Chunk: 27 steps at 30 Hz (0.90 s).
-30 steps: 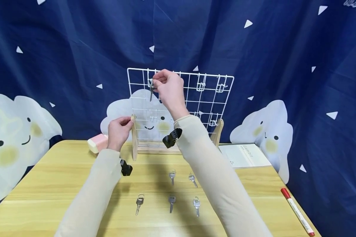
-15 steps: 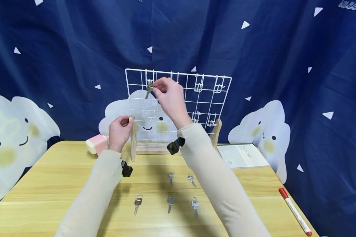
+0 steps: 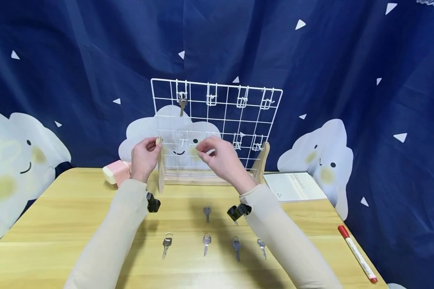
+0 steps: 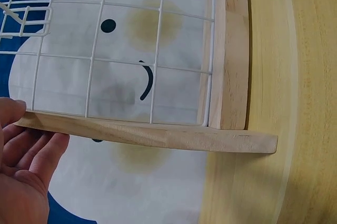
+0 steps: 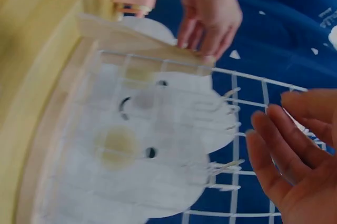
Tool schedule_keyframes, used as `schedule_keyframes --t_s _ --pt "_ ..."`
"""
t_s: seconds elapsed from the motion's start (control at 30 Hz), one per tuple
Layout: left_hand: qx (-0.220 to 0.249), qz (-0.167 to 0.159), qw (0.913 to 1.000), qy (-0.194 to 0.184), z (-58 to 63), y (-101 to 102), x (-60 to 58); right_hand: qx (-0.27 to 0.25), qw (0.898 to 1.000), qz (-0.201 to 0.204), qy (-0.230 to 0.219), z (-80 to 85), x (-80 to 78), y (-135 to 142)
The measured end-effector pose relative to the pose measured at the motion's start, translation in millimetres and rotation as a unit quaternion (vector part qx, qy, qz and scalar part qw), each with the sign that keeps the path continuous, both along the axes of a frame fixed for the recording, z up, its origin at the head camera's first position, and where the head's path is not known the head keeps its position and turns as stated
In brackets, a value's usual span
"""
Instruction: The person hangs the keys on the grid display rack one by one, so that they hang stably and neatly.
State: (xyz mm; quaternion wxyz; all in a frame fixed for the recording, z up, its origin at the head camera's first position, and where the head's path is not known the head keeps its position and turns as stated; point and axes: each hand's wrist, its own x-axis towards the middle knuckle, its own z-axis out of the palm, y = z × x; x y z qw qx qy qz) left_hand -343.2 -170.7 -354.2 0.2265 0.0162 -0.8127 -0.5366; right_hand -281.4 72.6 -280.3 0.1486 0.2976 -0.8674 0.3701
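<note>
Right hand (image 3: 222, 158) has dropped away from the key (image 3: 182, 102), hanging upper left on the wire rack (image 3: 198, 83); it's loosely curled, empty. Left hand (image 3: 145, 157) pinches the wooden post (image 4: 158, 135) (steadying, presumably). Hanging looks done; next calls for a loose key (image 3: 207, 239).

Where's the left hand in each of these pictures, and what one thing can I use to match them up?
Head: the left hand is left of centre, about mid-height.
Left wrist: the left hand fills the lower left corner.
Right wrist: the left hand is at the top, right of centre.
Shared landmark: the wooden upright it holds.
</note>
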Motion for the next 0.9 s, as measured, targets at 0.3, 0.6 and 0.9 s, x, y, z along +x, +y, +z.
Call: schedule_keyframes --t_s 0.3,0.6,0.9 --pt "-0.015 -0.004 0.9999 -0.002 1.9 -7 -1.4 0.046 0.992 0.059 -0.099 -48.1 0.0 22" --pt "-0.009 -0.01 0.9997 -0.022 1.7 -10 -0.4 0.113 0.977 0.064 -0.171 -97.4 -4.1 36" --pt "0.003 -0.019 0.9998 -0.008 0.0 -6 -4.2 0.117 0.965 0.063 -0.226 -129.5 -9.1 41"
